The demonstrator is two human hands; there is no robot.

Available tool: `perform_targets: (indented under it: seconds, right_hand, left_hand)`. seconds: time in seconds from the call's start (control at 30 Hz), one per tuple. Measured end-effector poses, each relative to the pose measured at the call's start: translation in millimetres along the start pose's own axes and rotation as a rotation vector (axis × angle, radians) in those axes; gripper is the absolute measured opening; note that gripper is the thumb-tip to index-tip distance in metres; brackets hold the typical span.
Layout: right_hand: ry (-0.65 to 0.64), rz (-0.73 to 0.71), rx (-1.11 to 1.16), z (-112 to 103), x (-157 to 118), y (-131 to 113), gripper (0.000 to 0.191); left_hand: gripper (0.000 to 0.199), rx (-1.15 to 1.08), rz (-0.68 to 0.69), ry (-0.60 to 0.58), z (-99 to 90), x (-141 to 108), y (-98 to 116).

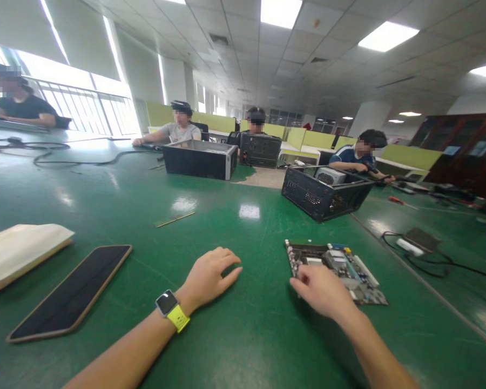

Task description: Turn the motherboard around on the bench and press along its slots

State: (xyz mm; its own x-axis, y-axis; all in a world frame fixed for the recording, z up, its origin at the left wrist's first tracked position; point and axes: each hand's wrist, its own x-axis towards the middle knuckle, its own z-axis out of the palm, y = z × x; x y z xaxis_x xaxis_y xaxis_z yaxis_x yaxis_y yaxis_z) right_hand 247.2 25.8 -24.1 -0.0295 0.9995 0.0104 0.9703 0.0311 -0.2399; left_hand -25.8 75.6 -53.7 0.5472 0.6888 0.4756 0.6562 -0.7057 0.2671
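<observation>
Green tabletop [243,329] glints under ceiling lights; on it, our right hand [322,289], fingers curled, is over the motherboard's [342,265] near-left part, its grip unclear. Our left hand [210,275] rests empty, loosely open.

Right hand [322,289] at the circuit board [348,270] on the green table [243,335].

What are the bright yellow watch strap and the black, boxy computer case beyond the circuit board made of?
The yellow watch strap looks like smooth silicone or rubber, from its supple curve. The black case is probably dull painted sheet metal, given its thin walls and vent holes.
</observation>
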Motion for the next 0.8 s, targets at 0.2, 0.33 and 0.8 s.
perform_targets:
  seconds: [0.2, 0.33, 0.8]
  right_hand:
    - [-0.607, -0.42, 0.758, -3, -31, -41, 0.037]
    - [0.085, -0.237, 0.657, 6, -6, -17, 0.036]
    - [0.247, -0.115, 0.298, 38, 26, 19, 0.024]
  left_hand:
    - [0.014, -0.101, 0.113, -0.069, -4.1, 0, 8]
    - [0.02, -0.105, 0.119, -0.128, -2.8, -1, 9]
    - [0.031, -0.156, 0.134, -0.17, -3.1, 3, 9]
